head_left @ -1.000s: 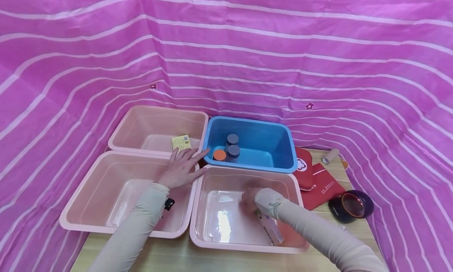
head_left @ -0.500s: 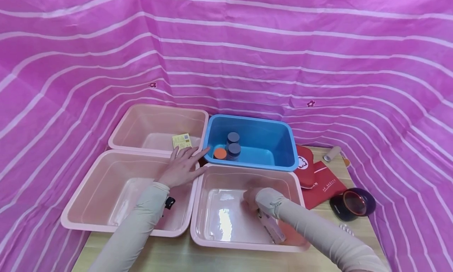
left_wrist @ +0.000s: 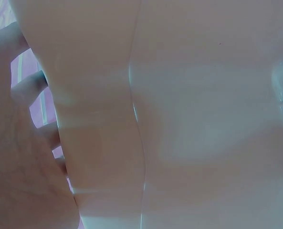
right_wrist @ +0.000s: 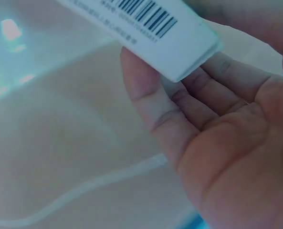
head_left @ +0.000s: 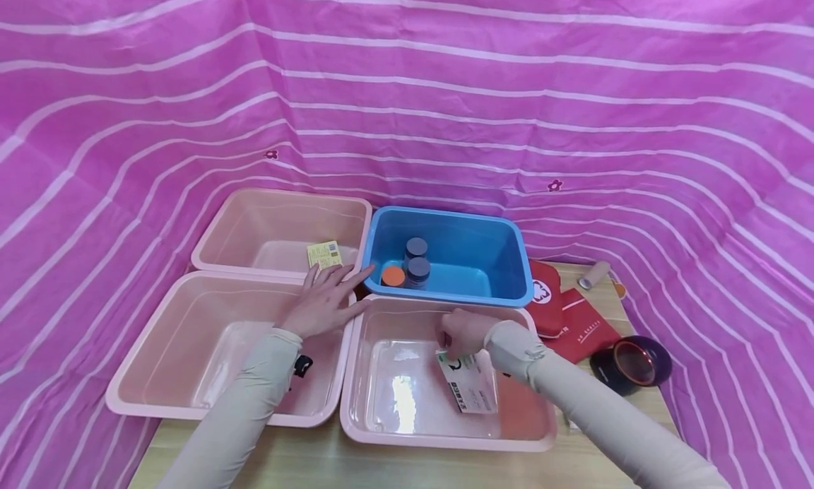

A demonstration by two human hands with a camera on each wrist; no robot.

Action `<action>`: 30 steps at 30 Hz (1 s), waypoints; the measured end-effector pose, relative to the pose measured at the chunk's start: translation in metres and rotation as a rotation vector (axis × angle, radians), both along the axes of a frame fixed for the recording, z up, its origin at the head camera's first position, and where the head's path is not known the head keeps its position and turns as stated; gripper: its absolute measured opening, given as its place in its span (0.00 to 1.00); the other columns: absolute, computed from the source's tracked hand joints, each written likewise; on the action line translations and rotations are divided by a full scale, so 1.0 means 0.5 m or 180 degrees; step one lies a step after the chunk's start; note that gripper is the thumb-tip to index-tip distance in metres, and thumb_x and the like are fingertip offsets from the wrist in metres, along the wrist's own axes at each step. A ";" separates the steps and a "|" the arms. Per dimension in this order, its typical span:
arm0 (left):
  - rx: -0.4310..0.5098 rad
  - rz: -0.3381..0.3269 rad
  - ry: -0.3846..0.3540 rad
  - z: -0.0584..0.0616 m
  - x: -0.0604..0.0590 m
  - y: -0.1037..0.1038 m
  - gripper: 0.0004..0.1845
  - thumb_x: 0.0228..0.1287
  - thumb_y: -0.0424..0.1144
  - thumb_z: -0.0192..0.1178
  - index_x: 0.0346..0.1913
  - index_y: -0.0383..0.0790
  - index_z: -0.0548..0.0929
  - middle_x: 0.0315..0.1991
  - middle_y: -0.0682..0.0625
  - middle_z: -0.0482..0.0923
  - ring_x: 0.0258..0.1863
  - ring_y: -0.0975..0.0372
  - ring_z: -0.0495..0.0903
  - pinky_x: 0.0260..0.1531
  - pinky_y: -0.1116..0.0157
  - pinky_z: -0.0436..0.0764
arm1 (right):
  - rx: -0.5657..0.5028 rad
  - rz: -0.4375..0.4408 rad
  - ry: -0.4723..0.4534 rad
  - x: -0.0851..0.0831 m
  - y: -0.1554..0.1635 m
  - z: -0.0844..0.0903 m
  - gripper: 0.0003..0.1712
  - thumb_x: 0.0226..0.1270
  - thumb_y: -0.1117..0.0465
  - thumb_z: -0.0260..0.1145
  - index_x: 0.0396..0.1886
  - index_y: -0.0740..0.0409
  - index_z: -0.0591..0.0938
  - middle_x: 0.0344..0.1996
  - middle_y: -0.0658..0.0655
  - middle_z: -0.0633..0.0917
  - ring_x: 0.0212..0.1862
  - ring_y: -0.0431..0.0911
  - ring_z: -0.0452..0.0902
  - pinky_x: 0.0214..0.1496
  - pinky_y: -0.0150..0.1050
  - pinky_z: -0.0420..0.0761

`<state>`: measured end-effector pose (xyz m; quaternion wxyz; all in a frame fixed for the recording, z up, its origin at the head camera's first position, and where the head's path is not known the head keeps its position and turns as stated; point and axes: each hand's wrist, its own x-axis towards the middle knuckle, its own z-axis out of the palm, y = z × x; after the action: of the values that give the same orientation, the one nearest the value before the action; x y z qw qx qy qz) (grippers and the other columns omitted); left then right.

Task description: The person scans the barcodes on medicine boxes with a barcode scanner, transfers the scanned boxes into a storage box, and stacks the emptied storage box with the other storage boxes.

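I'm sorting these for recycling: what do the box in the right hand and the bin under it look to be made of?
The white box, held by the right hand, looks like thin printed cardboard: flat faces, sharp folded edges, a printed barcode. The near right pink bin looks like glossy moulded plastic: rounded rim, bright highlights on its floor.

A magenta cloth (head_left: 572, 107) with white stripes and small dark flowers hangs behind. Three bins are pale pink (head_left: 191, 348), one is bright blue (head_left: 458, 256), holding grey-capped jars (head_left: 416, 259) and an orange lid (head_left: 393, 275). The white box (head_left: 467, 381) bears a black barcode and green print; the small carton (head_left: 324, 254) is yellow; the pouch (head_left: 572, 319) is red.
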<state>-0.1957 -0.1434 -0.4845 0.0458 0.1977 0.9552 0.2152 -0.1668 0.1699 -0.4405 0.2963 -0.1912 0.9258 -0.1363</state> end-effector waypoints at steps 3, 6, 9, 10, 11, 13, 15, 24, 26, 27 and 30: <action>-0.0002 -0.0003 0.0008 0.000 0.000 0.000 0.39 0.71 0.68 0.53 0.81 0.65 0.57 0.81 0.42 0.56 0.79 0.42 0.54 0.78 0.37 0.37 | 0.0165 0.0155 0.0045 -0.012 -0.009 0.016 0.16 0.57 0.56 0.81 0.45 0.44 0.87 0.35 0.44 0.88 0.36 0.43 0.86 0.50 0.52 0.89; -0.0004 0.0000 0.0022 0.000 0.001 0.000 0.39 0.71 0.68 0.52 0.81 0.65 0.57 0.81 0.42 0.56 0.79 0.42 0.54 0.78 0.37 0.37 | 0.0020 0.0078 0.0058 -0.011 0.003 0.035 0.22 0.57 0.57 0.81 0.52 0.48 0.87 0.38 0.46 0.90 0.38 0.45 0.88 0.51 0.54 0.88; -0.0008 0.0000 0.0044 -0.001 0.001 -0.001 0.39 0.71 0.68 0.52 0.81 0.65 0.57 0.81 0.42 0.56 0.79 0.42 0.54 0.78 0.37 0.37 | -0.0290 0.0056 0.0067 -0.005 0.025 0.060 0.24 0.58 0.60 0.80 0.55 0.53 0.87 0.41 0.50 0.90 0.40 0.46 0.89 0.49 0.52 0.89; -0.0009 -0.0002 0.0046 -0.001 0.002 -0.001 0.39 0.71 0.68 0.52 0.81 0.65 0.57 0.81 0.42 0.56 0.79 0.42 0.54 0.78 0.37 0.37 | -0.0396 0.0059 0.0082 -0.003 0.033 0.068 0.24 0.59 0.61 0.79 0.56 0.54 0.86 0.42 0.51 0.90 0.41 0.47 0.89 0.48 0.51 0.89; -0.0011 -0.0006 0.0051 -0.001 0.002 -0.001 0.39 0.71 0.68 0.53 0.81 0.64 0.57 0.81 0.42 0.56 0.78 0.42 0.54 0.78 0.36 0.38 | -0.0502 0.0044 0.0078 -0.001 0.042 0.078 0.24 0.59 0.62 0.79 0.56 0.54 0.86 0.42 0.52 0.90 0.41 0.47 0.89 0.47 0.50 0.90; -0.0013 -0.0005 0.0037 -0.002 0.002 -0.001 0.40 0.71 0.68 0.52 0.81 0.65 0.57 0.81 0.42 0.56 0.78 0.42 0.54 0.78 0.37 0.38 | -0.0678 0.0045 0.0095 0.001 0.060 0.097 0.23 0.61 0.63 0.78 0.57 0.56 0.86 0.44 0.54 0.89 0.42 0.47 0.88 0.44 0.48 0.90; -0.0007 0.0003 0.0027 -0.002 0.003 -0.001 0.40 0.71 0.68 0.52 0.81 0.65 0.57 0.81 0.42 0.55 0.79 0.42 0.54 0.78 0.37 0.38 | -0.0788 0.0022 0.0132 0.000 0.077 0.115 0.23 0.61 0.64 0.77 0.58 0.57 0.85 0.44 0.54 0.89 0.43 0.47 0.87 0.41 0.46 0.90; 0.0043 0.0002 0.0011 0.003 0.004 -0.002 0.40 0.71 0.67 0.53 0.81 0.64 0.57 0.82 0.42 0.55 0.78 0.42 0.54 0.77 0.37 0.38 | -0.1265 0.0051 0.0383 -0.004 0.138 0.174 0.16 0.64 0.65 0.74 0.52 0.59 0.86 0.42 0.56 0.88 0.42 0.46 0.84 0.38 0.38 0.89; 0.0037 -0.0003 0.0016 0.003 0.004 -0.002 0.39 0.71 0.67 0.53 0.81 0.64 0.57 0.82 0.42 0.55 0.78 0.42 0.54 0.77 0.37 0.38 | -0.1307 0.0048 0.0459 -0.003 0.145 0.182 0.17 0.64 0.65 0.74 0.52 0.59 0.85 0.42 0.55 0.88 0.41 0.45 0.83 0.38 0.36 0.88; 0.0040 -0.0004 0.0014 0.003 0.005 -0.001 0.39 0.71 0.67 0.53 0.81 0.64 0.57 0.81 0.42 0.55 0.78 0.42 0.54 0.77 0.37 0.38 | -0.1321 0.0056 0.0502 -0.003 0.147 0.186 0.17 0.64 0.65 0.74 0.52 0.60 0.85 0.41 0.55 0.88 0.40 0.44 0.83 0.38 0.36 0.88; 0.0023 -0.0001 0.0017 0.003 0.005 -0.001 0.39 0.71 0.67 0.53 0.81 0.64 0.57 0.81 0.42 0.55 0.78 0.42 0.54 0.77 0.37 0.39 | -0.1372 0.0062 0.0602 -0.002 0.154 0.196 0.17 0.64 0.66 0.73 0.53 0.61 0.85 0.42 0.56 0.88 0.40 0.44 0.83 0.38 0.36 0.88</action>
<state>-0.1934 -0.1438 -0.4831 0.0426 0.1987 0.9545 0.2182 -0.1677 0.2470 -0.3423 0.1619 -0.2709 0.8970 -0.3094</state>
